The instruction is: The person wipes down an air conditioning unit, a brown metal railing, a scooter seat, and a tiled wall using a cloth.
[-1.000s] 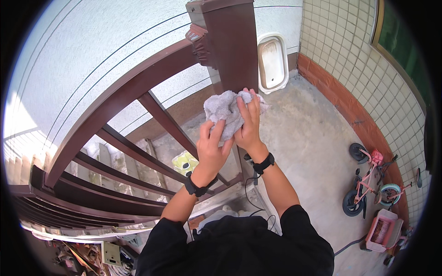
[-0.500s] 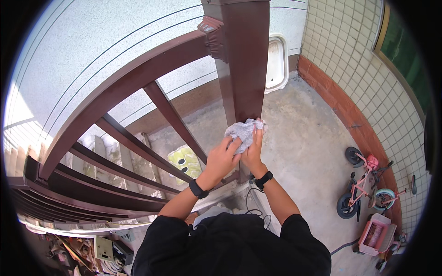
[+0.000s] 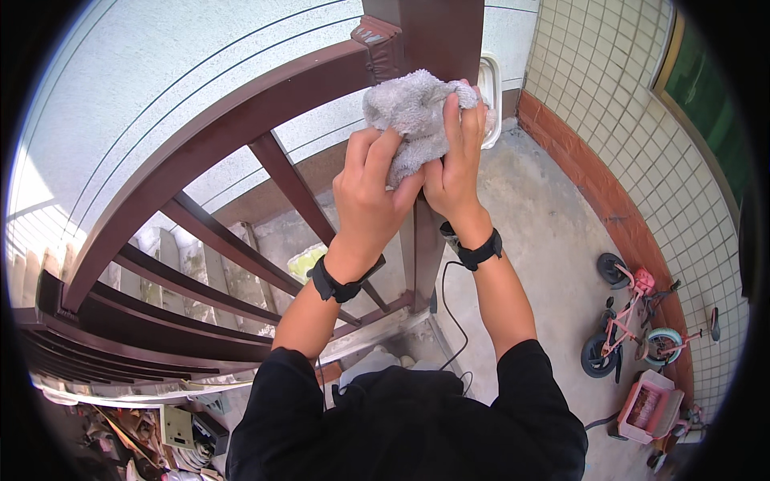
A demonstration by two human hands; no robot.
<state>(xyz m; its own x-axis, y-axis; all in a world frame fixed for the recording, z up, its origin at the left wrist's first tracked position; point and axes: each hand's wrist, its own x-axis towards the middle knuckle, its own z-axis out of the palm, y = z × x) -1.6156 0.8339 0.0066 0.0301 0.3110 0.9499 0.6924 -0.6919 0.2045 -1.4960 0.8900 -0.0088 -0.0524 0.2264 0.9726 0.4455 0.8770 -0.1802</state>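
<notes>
A bunched grey cloth (image 3: 413, 100) is pressed against the brown railing post (image 3: 441, 40), a little below where the curved handrail (image 3: 216, 104) joins it. My left hand (image 3: 369, 176) grips the cloth's lower left side with bent fingers. On the right side, my right hand (image 3: 461, 160) holds the cloth, its fingers stretched upward along the post's edge. The cloth and both hands hide the middle of the post. Each wrist wears a black band.
Slanting brown balusters (image 3: 233, 244) and stone steps (image 3: 168, 264) lie to the left. A pink child's bike (image 3: 626, 325) and a pink crate (image 3: 648, 409) stand at the right by a tiled wall (image 3: 593, 48). Behind the post is a white basin (image 3: 491, 132). A black cable (image 3: 463, 329) hangs below my right wrist.
Both hands have slid the cloth up the post, from its lower part to near the handrail joint. The cloth is now larger in view and spread wider.
</notes>
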